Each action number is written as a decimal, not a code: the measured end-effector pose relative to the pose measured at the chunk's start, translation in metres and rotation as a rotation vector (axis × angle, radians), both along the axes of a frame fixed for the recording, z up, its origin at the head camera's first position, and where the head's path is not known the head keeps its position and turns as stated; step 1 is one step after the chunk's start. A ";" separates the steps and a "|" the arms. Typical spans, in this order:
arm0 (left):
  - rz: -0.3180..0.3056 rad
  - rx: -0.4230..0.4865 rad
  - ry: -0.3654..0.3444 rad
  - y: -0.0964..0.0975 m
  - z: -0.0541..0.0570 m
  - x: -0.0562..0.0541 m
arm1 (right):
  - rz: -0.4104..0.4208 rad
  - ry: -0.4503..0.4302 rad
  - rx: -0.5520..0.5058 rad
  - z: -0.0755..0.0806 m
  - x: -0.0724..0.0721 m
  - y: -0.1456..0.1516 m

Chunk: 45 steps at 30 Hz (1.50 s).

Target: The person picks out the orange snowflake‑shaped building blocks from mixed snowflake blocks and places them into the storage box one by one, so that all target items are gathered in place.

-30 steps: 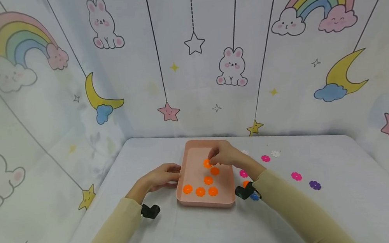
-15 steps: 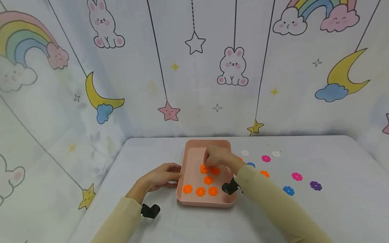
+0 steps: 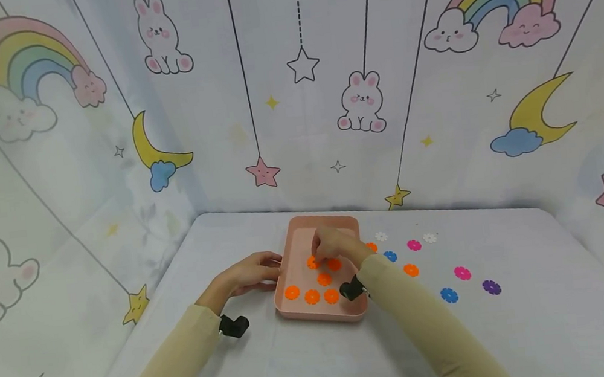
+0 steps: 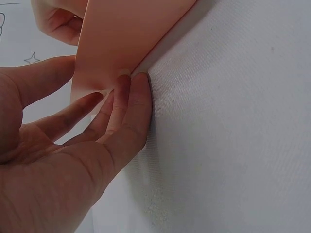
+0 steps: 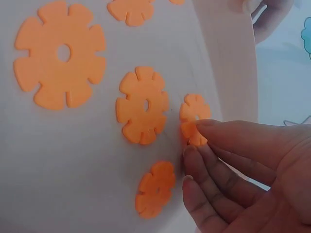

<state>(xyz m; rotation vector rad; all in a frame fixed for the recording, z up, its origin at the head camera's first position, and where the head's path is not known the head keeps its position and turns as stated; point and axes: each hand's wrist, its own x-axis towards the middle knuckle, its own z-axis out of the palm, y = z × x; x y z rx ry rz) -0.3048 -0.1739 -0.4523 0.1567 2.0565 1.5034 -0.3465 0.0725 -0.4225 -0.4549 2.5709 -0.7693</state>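
A shallow pink tray is lying on the white cloth-covered table, its smooth, plastic-looking walls rounding off at every corner. Its long axis is running from the table's near edge toward the far edge, one short end facing the person.

The right hand is reaching over the tray's right edge and pinching an orange disc between thumb and fingertips. This disc is sitting about midway along the tray, slightly toward the left edge; whether it is touching the floor cannot be told. It is flat and round, with a small central hole and slots cutting its rim into petals, so no long axis is showing; in the right wrist view its face is appearing as an upright oval.

The left hand is resting its loosely bent, separated fingers against the tray's left wall, one at the rim and the thumb down by the base, where the woven cloth is showing its grain.

Three matching discs are lining the tray's near edge from the near left corner. Two more are lying between that row and the right hand. Beyond the tray's right edge, coloured discs are lying scattered on the table.
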 end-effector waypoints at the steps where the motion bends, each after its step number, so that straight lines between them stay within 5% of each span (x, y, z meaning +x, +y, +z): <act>1: 0.000 0.002 -0.001 0.000 0.000 0.000 | 0.002 0.001 0.003 0.000 -0.001 0.000; 15: -0.012 0.008 0.007 0.000 0.000 -0.002 | -0.071 -0.036 0.063 0.009 0.003 0.006; 23: -0.002 0.013 -0.006 -0.003 0.001 -0.001 | 0.085 0.060 0.040 0.026 0.006 0.019; 32: -0.033 0.026 0.003 -0.005 0.002 0.000 | 0.139 0.147 -0.040 0.041 0.023 0.042; 45: -0.012 0.027 0.000 -0.001 -0.001 0.002 | 0.110 0.274 -0.118 0.057 0.053 0.097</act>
